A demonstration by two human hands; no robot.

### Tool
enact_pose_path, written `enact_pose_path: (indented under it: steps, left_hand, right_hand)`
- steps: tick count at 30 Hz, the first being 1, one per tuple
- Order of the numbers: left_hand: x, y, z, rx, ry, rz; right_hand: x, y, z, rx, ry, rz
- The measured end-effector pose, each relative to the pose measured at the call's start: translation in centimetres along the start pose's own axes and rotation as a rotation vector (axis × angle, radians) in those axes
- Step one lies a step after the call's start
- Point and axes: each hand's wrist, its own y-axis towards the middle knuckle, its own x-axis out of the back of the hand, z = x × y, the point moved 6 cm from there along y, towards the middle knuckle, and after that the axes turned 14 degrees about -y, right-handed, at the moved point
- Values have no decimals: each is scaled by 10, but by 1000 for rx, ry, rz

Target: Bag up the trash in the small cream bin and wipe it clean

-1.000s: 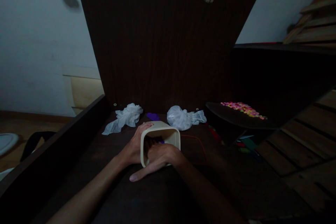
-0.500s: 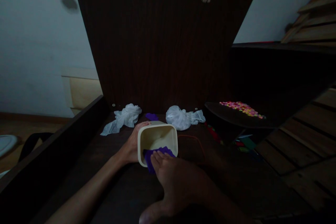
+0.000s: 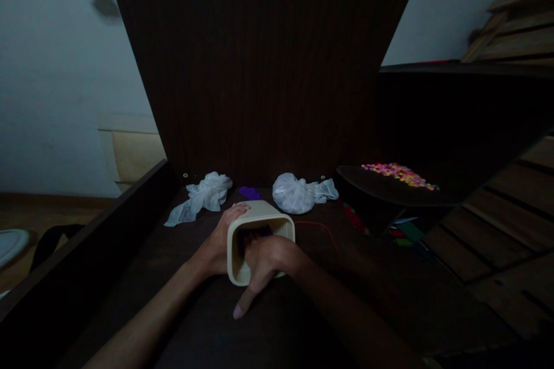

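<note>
A cream-coloured plastic bin (image 3: 262,218) lies tipped toward me, its squarish mouth facing my body. My left hand (image 3: 220,242) is closed around the bin's left side, thumb on top, the other fingers mostly hidden behind it. My right hand (image 3: 270,256) reaches into the mouth, its fingers stretched inward and its thumb spread out below the rim. A purple cloth (image 3: 265,231) shows dimly inside at those fingers; most of it is hidden by shadow and the hand.
Behind the bin lie a crumpled white plastic bag (image 3: 205,192), a purple piece (image 3: 250,192) and a knotted white bag (image 3: 294,193). A dark shelf (image 3: 389,187) at right carries small pink and yellow pieces (image 3: 400,175). A raised board (image 3: 108,230) edges the left side.
My right hand has pushed deeper into the bin, taking the purple cloth inward with it. My left hand keeps its hold, and the bin's mouth sits slightly lower.
</note>
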Motion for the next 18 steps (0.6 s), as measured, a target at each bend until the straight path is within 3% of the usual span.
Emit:
enact_pose_path:
  steps: [5,8,11,15,18]
  left_hand:
    - [3,-2,4,14,-13,-2]
    - [6,-2,7,3,-39,-16]
    - [6,-3,9,10,-66,-7]
    - [5,-1,7,39,-73,11]
    - [4,1,2,20,-49,20]
  right_hand:
    - [8,-19,15,108,83,-144]
    - [-1,-41,23,137,102,-295]
    - [-18,-61,21,67,113,-383]
    - [-26,-81,15,19,132,-390]
    - [-19,-75,13,-27,90,-282]
